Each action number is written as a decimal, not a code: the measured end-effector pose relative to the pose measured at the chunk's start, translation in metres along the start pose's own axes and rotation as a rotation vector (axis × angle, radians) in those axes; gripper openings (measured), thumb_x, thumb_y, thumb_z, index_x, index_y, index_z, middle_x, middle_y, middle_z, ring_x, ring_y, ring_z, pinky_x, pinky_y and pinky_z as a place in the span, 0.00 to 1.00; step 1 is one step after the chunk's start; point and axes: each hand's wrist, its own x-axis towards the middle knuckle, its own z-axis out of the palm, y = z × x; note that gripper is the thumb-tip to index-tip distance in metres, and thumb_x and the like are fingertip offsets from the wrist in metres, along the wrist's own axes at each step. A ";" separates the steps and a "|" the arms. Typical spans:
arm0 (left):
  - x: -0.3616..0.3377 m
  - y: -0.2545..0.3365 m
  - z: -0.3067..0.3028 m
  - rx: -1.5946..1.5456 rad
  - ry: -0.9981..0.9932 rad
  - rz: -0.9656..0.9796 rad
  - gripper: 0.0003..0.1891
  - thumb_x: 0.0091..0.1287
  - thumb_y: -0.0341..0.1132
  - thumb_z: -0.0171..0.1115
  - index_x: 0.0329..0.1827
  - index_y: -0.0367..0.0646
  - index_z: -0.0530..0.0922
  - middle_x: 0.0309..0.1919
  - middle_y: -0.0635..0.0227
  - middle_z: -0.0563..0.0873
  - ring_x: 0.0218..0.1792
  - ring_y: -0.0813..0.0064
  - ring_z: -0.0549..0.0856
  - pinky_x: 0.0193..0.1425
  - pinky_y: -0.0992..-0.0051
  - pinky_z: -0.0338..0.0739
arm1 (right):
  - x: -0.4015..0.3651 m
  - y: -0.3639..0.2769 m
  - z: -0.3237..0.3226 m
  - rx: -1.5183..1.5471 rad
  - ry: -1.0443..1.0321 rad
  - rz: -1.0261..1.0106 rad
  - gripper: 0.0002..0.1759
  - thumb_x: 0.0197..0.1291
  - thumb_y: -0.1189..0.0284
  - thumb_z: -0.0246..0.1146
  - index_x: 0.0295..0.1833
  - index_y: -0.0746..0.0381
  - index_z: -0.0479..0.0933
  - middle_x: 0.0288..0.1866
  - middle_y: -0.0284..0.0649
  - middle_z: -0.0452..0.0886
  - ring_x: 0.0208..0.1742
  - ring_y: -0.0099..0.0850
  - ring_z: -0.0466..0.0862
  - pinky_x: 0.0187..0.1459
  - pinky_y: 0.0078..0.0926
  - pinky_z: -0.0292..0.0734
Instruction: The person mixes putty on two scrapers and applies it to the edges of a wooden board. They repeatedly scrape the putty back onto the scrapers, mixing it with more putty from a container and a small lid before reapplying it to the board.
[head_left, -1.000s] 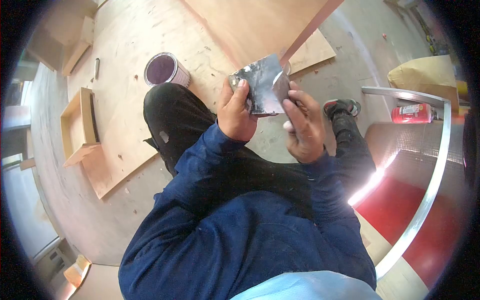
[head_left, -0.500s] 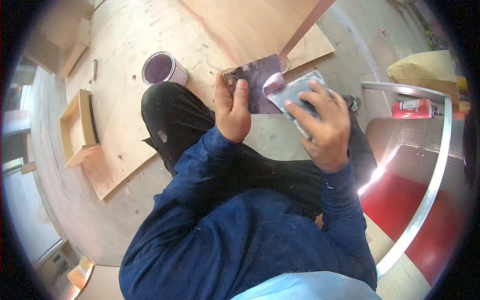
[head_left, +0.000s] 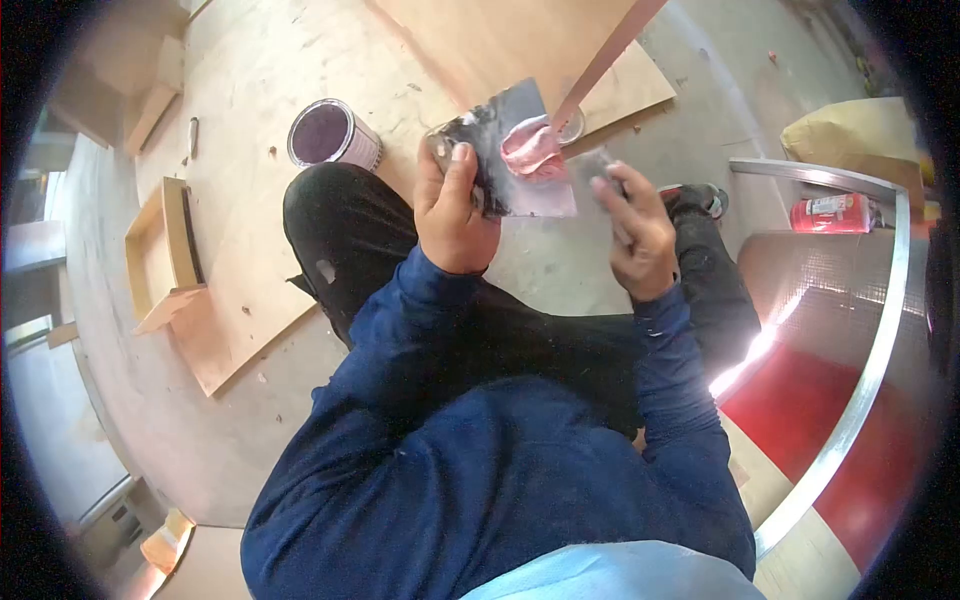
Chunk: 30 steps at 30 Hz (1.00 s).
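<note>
One lump of pink putty (head_left: 530,148) sits on the far part of a dark plate (head_left: 512,170). The left hand (head_left: 455,215) is clamped on the plate's near left corner, thumb on top. Just right of it, the right hand (head_left: 640,235) grips a second blade (head_left: 592,162), which is mostly hidden behind the plate's edge and touches it. The two hands are close but apart. Beyond the left hand, one open can (head_left: 325,133) stands on plywood (head_left: 250,210). Well to the right of the right hand lies one red extinguisher (head_left: 830,212); just beyond its fingers shows one shoe (head_left: 700,197).
</note>
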 end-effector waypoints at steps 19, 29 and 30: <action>-0.017 -0.028 -0.014 0.993 -0.217 0.319 0.10 0.72 0.26 0.50 0.55 0.35 0.67 0.32 0.64 0.80 0.32 0.72 0.80 0.37 0.75 0.74 | 0.017 0.005 0.033 -0.367 0.786 -0.448 0.16 0.69 0.69 0.56 0.55 0.69 0.72 0.48 0.48 0.79 0.41 0.38 0.83 0.35 0.40 0.82; -0.001 -0.029 -0.010 0.059 -0.022 -0.079 0.15 0.74 0.32 0.50 0.61 0.40 0.70 0.48 0.69 0.80 0.46 0.78 0.80 0.50 0.75 0.74 | 0.002 0.028 0.018 -0.793 -0.069 -0.842 0.31 0.53 0.94 0.53 0.63 0.64 0.72 0.62 0.54 0.71 0.65 0.53 0.74 0.60 0.42 0.76; -0.003 -0.029 -0.013 0.059 -0.016 -0.077 0.15 0.74 0.32 0.50 0.61 0.40 0.70 0.48 0.69 0.80 0.46 0.78 0.80 0.50 0.75 0.74 | -0.001 0.028 0.017 -0.789 -0.074 -0.840 0.31 0.53 0.94 0.53 0.63 0.64 0.72 0.62 0.54 0.71 0.65 0.53 0.74 0.60 0.42 0.76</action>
